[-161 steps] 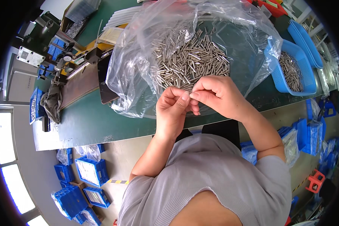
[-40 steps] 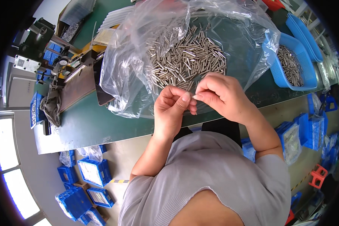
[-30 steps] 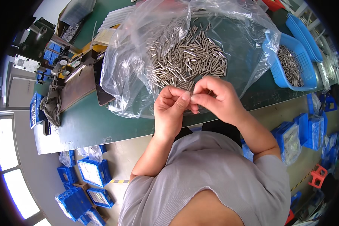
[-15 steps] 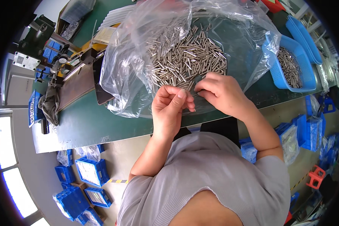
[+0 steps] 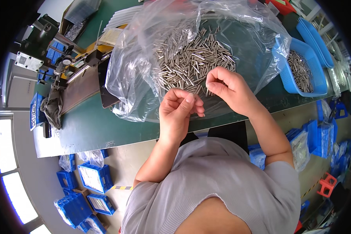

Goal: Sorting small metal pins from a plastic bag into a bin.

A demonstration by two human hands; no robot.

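Left hand (image 5: 177,110) and right hand (image 5: 233,90) worked apart beside heaped metal pins (image 5: 197,58)

The metal pins lay in a loose pile near the middle of the desk (image 5: 89,134), on and partly under a crumpled clear plastic bag (image 5: 124,80); the film veiled the far left of the pile.

The left hand was at the near edge of the pile, its thumb against the bent index finger and the other fingers curled. Whether anything small sat in that pinch could not be told. The right hand was a little farther right and farther away, its thumb and index finger bent almost together over the near right edge of the pile. Whether it had hold of a pin could not be made out either.

To the right, a blue basket (image 5: 321,82) held more pins of a similar kind, and a second blue basket (image 5: 316,43) stood just beyond it. On the left of the desk was a fixture with a dial gauge (image 5: 67,60), and nearer, a dark cloth (image 5: 52,109) hung beside a small blue bin (image 5: 35,117).
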